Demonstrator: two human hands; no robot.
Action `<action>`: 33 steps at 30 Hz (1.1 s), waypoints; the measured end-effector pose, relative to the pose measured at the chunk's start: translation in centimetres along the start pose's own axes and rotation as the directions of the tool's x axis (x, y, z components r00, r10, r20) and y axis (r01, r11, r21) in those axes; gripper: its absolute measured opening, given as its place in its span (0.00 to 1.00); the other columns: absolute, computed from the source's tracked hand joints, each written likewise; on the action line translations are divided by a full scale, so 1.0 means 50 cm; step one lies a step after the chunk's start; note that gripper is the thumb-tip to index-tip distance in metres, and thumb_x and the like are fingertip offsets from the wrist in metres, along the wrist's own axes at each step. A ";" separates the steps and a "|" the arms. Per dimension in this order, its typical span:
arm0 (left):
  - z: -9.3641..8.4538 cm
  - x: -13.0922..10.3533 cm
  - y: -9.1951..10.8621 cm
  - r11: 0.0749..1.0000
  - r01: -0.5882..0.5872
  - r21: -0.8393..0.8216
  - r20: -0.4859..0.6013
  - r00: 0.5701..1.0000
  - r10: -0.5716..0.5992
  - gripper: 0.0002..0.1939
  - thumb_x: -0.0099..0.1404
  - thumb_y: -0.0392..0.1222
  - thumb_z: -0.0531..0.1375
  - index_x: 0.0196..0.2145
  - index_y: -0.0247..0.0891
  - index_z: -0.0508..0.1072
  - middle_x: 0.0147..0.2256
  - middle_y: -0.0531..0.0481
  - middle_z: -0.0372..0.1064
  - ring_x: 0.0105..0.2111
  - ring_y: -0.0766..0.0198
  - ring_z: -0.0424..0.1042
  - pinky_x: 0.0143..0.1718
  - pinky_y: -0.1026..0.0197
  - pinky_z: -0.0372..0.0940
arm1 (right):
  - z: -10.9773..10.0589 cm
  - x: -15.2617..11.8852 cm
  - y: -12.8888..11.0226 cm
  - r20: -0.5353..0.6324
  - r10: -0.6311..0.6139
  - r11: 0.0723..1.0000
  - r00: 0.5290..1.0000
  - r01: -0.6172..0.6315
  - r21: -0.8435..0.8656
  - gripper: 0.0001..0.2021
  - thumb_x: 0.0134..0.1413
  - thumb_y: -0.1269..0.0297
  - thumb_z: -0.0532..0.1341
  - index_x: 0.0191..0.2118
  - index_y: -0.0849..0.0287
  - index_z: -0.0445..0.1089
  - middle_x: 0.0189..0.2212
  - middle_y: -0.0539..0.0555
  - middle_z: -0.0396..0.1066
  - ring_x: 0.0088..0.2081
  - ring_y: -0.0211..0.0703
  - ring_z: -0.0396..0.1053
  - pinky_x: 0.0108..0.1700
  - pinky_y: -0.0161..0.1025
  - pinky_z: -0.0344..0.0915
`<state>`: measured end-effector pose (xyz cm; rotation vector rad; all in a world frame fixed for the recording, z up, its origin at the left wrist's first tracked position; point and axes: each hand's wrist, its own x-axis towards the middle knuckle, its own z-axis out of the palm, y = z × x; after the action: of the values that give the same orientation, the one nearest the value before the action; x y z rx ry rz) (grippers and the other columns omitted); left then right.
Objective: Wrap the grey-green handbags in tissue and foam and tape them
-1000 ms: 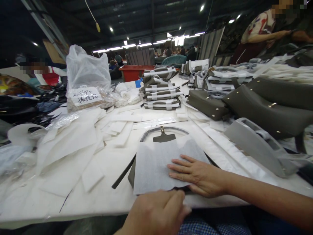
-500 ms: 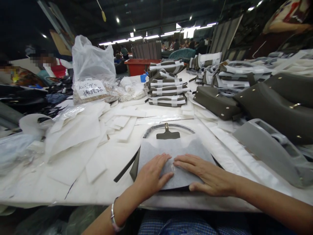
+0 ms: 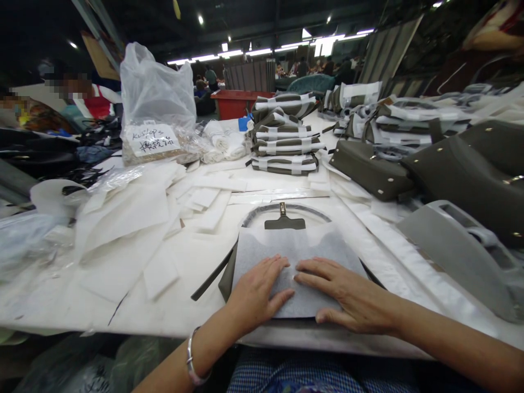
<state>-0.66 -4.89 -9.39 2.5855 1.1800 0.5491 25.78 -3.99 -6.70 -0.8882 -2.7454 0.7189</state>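
Observation:
A dark olive bag lies at the table's front edge, mostly covered by a pale translucent sheet. Beyond the sheet show its tab with a metal clasp and a wrapped, curved handle. A dark strap sticks out to the left. My left hand rests flat on the sheet's left half, thumb apart from the fingers. Across from it, my right hand lies on the right half with fingers spread. Neither hand grips anything, and the fingertips nearly meet.
White sheets cover the left of the white table. Behind are a labelled plastic bag, stacked wrapped olive pieces and a red bin. Olive bags and a grey curved object lie right. People are in the background.
The camera view has shifted slightly, moving the table items a little in the picture. Both hands remain flat on the sheet, with almost no change in pose.

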 end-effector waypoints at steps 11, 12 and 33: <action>-0.002 0.000 0.003 0.999 0.015 -0.037 0.018 1.000 -0.014 0.24 0.69 0.48 0.58 0.59 0.36 0.60 0.59 0.39 0.65 0.60 0.52 0.65 0.60 0.45 0.63 | 0.007 -0.001 0.004 0.024 -0.036 0.999 0.999 0.037 -0.030 0.33 0.61 0.45 0.59 0.67 0.52 0.57 0.66 0.64 0.56 0.65 0.59 0.54 0.67 0.60 0.48; -0.004 0.001 0.004 0.999 0.016 -0.042 0.024 1.000 -0.015 0.23 0.69 0.48 0.58 0.58 0.37 0.61 0.60 0.39 0.65 0.61 0.52 0.64 0.61 0.46 0.63 | 0.008 -0.003 0.005 0.019 -0.047 0.998 0.999 0.048 -0.029 0.33 0.61 0.45 0.59 0.67 0.52 0.57 0.66 0.64 0.55 0.66 0.59 0.54 0.67 0.60 0.48; -0.052 0.001 -0.011 0.982 -0.168 0.082 0.198 0.969 0.149 0.26 0.71 0.57 0.51 0.61 0.42 0.63 0.67 0.47 0.52 0.68 0.55 0.48 0.69 0.44 0.42 | 0.017 -0.023 0.012 0.031 -0.074 0.992 0.997 0.077 -0.099 0.45 0.58 0.39 0.58 0.72 0.54 0.39 0.71 0.60 0.42 0.70 0.60 0.41 0.69 0.63 0.34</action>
<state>-2.10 -4.33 -7.25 2.7601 0.9661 0.2701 26.77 -4.58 -7.76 -0.7941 -2.8444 0.5889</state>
